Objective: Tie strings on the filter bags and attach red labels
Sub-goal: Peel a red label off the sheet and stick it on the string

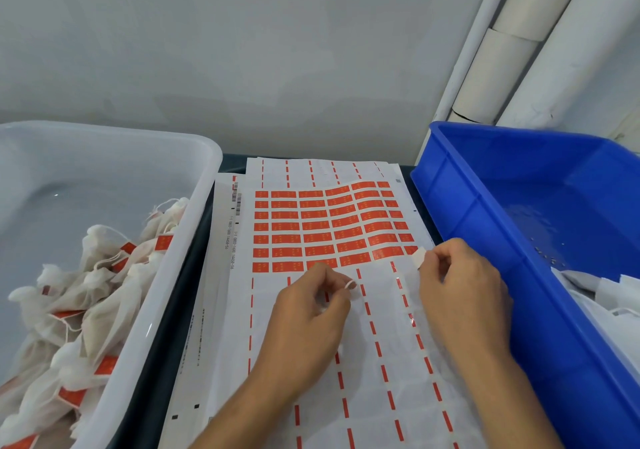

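**A:** ok going left to right, what's on the table? White tub on the left is piled with finished bags, strings and red tags on them.

**B:** yep. Middle is the label sheet, red labels only left in the far block, near rows stripped. Left hand sits on the bare part, thumb and finger pinched on a bit of white string.

**A:** right hand?

**B:** fingers curled, pinching a small pale tab at the near-right corner of the red block. Can't tell if it's a label seen from the back or something else.

**A:** so what does the next move hang on?

**B:** my guess: string end is left of the tab, near it but not touching. Labels run long side across the sheet. Right hand's nearer the labels. Blue bin far right holds white bags at its near end.
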### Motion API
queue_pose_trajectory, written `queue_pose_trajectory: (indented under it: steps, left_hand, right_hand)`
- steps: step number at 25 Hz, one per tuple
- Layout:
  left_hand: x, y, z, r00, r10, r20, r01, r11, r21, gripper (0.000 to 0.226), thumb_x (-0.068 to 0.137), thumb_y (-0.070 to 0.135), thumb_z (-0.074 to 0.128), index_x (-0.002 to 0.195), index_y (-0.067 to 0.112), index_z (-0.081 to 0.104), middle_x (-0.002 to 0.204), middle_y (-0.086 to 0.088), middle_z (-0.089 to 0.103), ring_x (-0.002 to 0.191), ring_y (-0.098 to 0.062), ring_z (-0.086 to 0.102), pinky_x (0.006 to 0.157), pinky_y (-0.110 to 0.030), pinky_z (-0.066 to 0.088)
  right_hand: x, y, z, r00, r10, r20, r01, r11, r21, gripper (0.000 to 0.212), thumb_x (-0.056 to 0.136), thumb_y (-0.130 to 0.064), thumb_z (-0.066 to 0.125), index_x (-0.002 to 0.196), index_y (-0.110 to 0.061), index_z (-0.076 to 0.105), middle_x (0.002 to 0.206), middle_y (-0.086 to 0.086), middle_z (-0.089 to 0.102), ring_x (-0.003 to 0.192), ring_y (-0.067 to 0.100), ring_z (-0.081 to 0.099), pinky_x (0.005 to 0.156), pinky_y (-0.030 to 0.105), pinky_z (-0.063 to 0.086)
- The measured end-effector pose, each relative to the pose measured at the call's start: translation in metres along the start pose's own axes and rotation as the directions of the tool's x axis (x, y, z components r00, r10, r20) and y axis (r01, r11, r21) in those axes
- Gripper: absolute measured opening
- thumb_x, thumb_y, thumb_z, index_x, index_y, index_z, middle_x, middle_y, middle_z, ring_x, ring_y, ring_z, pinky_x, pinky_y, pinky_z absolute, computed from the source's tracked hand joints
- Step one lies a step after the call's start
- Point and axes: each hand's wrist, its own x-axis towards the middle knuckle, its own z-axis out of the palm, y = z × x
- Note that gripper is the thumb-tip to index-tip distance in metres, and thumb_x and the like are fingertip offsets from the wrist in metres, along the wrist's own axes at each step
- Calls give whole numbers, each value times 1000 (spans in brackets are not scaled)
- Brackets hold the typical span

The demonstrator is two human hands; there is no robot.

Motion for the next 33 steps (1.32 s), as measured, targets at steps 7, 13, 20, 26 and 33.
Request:
queue_pose_trajectory:
  steps: [7, 13, 20, 26, 33]
  left_hand:
    - [3, 2, -4, 998, 23, -67, -25, 999, -31, 15, 103, 27, 61, 90, 31, 67, 90, 26, 74, 92, 9, 66, 73, -21, 55]
    - [3, 7, -6, 996, 40, -81, -45, 997, -60, 12, 102, 32, 62, 92, 31, 68, 80, 19, 76, 77, -5, 73, 60, -18, 59]
    - [1, 11, -8, 991, 104, -83, -113, 987, -116, 11, 100, 29, 63, 90, 29, 69, 76, 12, 76, 74, -10, 73, 61, -14, 56]
    - [3, 9, -8, 992, 86, -90, -101, 978, -184, 16, 100, 27, 64, 85, 30, 70, 72, 5, 75, 70, -14, 73, 65, -14, 56]
    - [2, 8, -7, 994, 88, -58, -98, 978, -187, 22, 100, 24, 65, 83, 36, 71, 68, 0, 68, 61, -19, 64, 62, -20, 57]
  right_hand:
    - [2, -9, -15, 990, 59, -130, -42, 991, 127, 19, 108, -34, 41, 95, -23, 47, 75, -5, 64, 60, 13, 57, 52, 25, 40]
    - [-7, -21, -28, 979, 37, -200, 66, 873, 483, 14, 107, -41, 42, 96, -35, 47, 68, -7, 69, 60, 8, 69, 48, 15, 51]
    - [-27, -37, 3, 918, 80, 389, -376, 489, 787, 14, 99, -35, 61, 106, -25, 67, 84, 0, 79, 70, 25, 78, 57, 28, 62]
    - [-29, -30, 9, 875, 94, 474, -478, 321, 818, 10, 92, -23, 70, 97, -25, 78, 98, 8, 79, 88, 29, 79, 70, 32, 64]
    - [-34, -35, 9, 888, -8, 460, -439, 286, 852, 38, 78, -36, 76, 116, -30, 76, 114, -1, 78, 106, 22, 75, 82, 37, 63]
